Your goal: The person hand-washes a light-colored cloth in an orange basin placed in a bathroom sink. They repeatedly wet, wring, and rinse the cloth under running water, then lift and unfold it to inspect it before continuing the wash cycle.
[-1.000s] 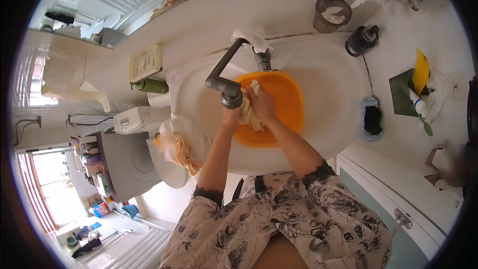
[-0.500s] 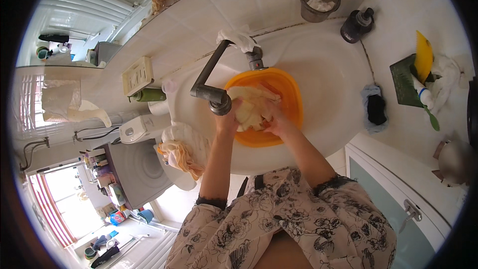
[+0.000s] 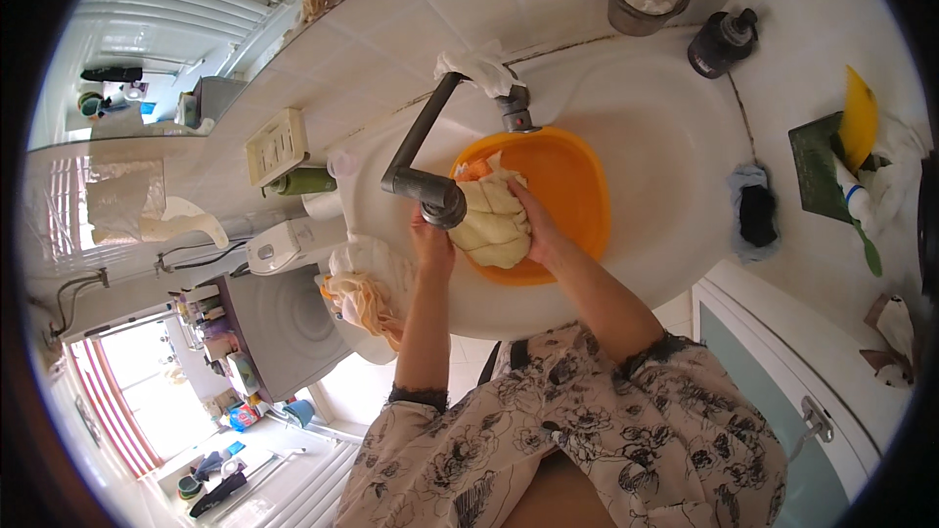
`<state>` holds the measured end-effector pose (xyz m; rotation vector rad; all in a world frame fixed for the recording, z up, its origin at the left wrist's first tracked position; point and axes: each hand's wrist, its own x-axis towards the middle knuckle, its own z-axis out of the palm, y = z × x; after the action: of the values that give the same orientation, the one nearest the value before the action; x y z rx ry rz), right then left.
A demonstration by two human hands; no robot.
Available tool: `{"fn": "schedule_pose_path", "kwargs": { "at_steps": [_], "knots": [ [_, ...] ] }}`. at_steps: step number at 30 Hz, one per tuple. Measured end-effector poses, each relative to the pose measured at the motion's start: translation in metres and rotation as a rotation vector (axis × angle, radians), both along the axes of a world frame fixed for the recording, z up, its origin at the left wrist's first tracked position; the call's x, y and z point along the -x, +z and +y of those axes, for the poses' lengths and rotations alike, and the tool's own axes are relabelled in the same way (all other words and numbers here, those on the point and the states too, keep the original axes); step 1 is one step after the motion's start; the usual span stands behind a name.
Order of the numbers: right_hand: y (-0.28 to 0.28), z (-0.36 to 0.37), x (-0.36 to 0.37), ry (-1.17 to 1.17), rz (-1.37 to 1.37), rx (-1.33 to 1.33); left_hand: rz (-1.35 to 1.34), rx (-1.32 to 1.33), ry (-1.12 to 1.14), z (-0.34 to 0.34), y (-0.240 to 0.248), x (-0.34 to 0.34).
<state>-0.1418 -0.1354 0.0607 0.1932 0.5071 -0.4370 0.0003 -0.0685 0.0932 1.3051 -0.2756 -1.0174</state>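
Observation:
A bunched pale-yellow cloth (image 3: 492, 225) is gathered between my two hands over an orange basin (image 3: 585, 200). Orange material shows at the cloth's far end. My left hand (image 3: 432, 240) grips the cloth's left side, its fingers partly covered by the dark grey faucet arm (image 3: 423, 135) and its round outlet. On the other side, my right hand (image 3: 536, 227) is closed round the cloth's right edge, with the thumb along it. The basin stands inside a white oval sink (image 3: 655, 166).
Behind the basin is the faucet base (image 3: 515, 110) with white tissue on it. A dark bottle (image 3: 721, 45) and grey bin (image 3: 641, 15) stand at the back right. A dark sponge-like thing (image 3: 753, 213) lies on the right counter. Peach and white cloths (image 3: 370, 298) lie at left.
The cloth has been drawn into a tighter, rounder bundle and shifted slightly left in the basin. Its orange part has come out at the far end. The whole view has shifted a little.

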Motion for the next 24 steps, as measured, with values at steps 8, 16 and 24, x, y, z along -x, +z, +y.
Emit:
{"fn": "schedule_pose_path", "kwargs": {
  "at_steps": [8, 16, 24],
  "knots": [
    [-0.024, -0.006, 0.003, 0.279, -0.271, 0.029, 0.301, 0.079, -0.509, 0.009, -0.022, 0.006],
    [-0.004, -0.014, 0.012, 0.297, 0.050, 0.106, -0.447, 0.065, -0.447, -0.031, -0.001, -0.005],
    [-0.024, -0.001, -0.024, -0.073, -0.433, -0.115, -0.564, 0.092, -0.230, -0.017, -0.008, 0.035]
  ]
}}
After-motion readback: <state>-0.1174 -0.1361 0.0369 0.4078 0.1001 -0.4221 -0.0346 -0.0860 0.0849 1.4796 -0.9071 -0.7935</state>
